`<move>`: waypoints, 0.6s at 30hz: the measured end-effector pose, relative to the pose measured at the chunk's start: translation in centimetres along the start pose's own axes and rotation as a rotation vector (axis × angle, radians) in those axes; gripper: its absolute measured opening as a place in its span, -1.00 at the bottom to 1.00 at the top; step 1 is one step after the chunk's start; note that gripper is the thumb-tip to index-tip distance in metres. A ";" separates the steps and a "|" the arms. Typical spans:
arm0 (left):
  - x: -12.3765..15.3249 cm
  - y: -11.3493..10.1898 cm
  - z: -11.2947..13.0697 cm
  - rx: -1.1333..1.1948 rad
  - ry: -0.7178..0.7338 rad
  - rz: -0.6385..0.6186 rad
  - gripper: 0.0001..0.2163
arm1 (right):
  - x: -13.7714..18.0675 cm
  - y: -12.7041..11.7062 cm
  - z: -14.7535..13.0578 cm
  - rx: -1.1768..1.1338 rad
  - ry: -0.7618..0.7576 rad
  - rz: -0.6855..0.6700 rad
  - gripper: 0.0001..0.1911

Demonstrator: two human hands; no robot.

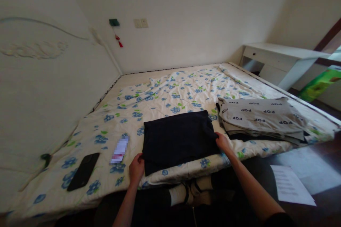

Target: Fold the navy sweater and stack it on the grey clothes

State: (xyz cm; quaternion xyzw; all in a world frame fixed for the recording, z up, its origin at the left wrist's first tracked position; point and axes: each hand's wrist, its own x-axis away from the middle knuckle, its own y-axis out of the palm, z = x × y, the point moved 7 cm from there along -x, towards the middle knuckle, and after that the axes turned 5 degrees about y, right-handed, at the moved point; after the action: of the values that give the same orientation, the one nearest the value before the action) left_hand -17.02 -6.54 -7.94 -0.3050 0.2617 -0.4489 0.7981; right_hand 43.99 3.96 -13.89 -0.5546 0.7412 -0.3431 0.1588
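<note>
Dark folded garment (pixel 177 138) lies flat at bed (pixel 170 88) near edge. Left hand (pixel 136 168) pinching its 7 o'clock corner; right hand (pixel 222 142) pinching 3 o'clock edge. Grey folded stack (pixel 262 117) just beside, 2 o'clock.

The room is dim and evenly lit, with soft daylight entering from the far right, beyond the right hand (pixel 222 142). Shadows are faint. The floor below the hands is nearly black. Wide-angle distortion bends the walls at the edges. A small patch left of the left hand (pixel 136 167) is pixelated.
</note>
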 end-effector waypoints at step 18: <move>-4.9 2.5 2.2 0.144 -0.274 -0.418 -0.70 | -3.8 -0.7 -2.4 0.203 0.045 -0.114 -0.67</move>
State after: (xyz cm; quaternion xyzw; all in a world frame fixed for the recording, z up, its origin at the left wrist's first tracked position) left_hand -16.37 -0.62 -7.55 -0.3529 0.0498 -0.5762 0.7355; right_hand 44.27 8.15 -12.22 -0.5693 0.6731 -0.4373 0.1778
